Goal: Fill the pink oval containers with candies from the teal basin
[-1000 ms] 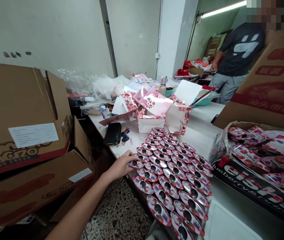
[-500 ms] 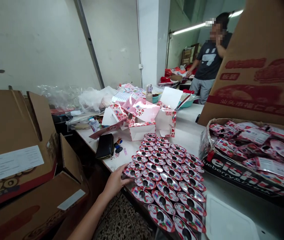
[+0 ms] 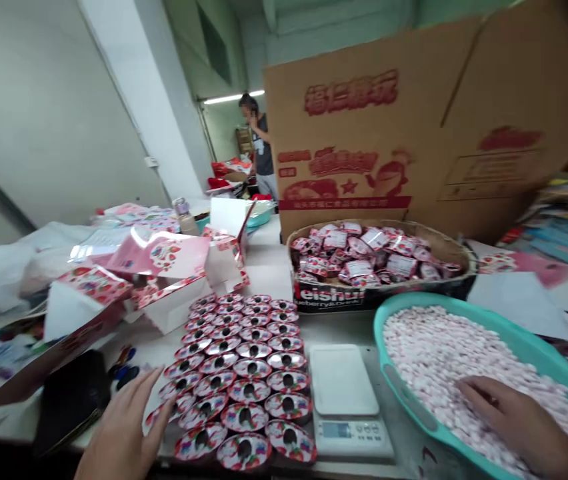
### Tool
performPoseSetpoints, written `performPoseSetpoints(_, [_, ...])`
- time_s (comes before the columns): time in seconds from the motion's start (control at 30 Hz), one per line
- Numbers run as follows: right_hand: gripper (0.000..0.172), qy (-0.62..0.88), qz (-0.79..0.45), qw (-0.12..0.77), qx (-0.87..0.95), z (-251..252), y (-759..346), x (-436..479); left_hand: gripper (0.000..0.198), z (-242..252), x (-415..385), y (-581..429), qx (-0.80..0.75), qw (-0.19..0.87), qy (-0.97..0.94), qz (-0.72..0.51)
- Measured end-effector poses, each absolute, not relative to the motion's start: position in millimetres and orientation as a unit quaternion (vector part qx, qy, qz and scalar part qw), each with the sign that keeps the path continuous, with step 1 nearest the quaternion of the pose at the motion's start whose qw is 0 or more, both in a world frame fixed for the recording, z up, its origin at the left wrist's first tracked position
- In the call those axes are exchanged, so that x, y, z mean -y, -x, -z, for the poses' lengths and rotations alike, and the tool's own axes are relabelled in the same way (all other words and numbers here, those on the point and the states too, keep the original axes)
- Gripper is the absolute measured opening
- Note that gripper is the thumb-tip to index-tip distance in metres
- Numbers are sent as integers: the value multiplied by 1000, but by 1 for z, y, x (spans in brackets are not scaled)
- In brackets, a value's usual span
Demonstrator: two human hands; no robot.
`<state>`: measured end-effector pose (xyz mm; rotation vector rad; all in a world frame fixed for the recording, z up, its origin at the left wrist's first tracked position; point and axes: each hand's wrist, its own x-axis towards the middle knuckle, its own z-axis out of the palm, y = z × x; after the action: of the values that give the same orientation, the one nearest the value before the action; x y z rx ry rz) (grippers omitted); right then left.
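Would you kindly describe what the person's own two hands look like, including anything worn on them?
The left hand and the right hand are both ungloved, with no sleeve in view. No ring shows on either, though some fingers of the right are hidden or blurred.

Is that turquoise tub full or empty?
Far from empty: small pale pieces spread across the turquoise tub, with the right hand among them.

1 black wallet (image 3: 71, 397) lies beside keys (image 3: 127, 370); 1 person (image 3: 265, 157) stands farther back.
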<state>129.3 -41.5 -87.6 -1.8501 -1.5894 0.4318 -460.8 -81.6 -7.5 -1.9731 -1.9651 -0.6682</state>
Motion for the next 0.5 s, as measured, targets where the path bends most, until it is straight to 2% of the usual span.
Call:
performPoseSetpoints(0.13, [32, 664, -204, 301, 654, 93, -139, 32, 41, -37, 11, 353, 570, 129, 771, 256])
performPoseSetpoints(0.27, [33, 619, -197, 289, 704, 78, -159, 16, 38, -59, -83, 246, 484, 102, 846, 197])
performPoseSetpoints(0.37, [31, 608, -167, 277, 725, 69, -178, -5, 34, -62, -162, 182, 452, 103, 882, 89])
performPoseSetpoints(0.5, [29, 588, -121, 246, 761, 81, -191, -42, 19, -42, -253, 136, 473, 107, 874, 20])
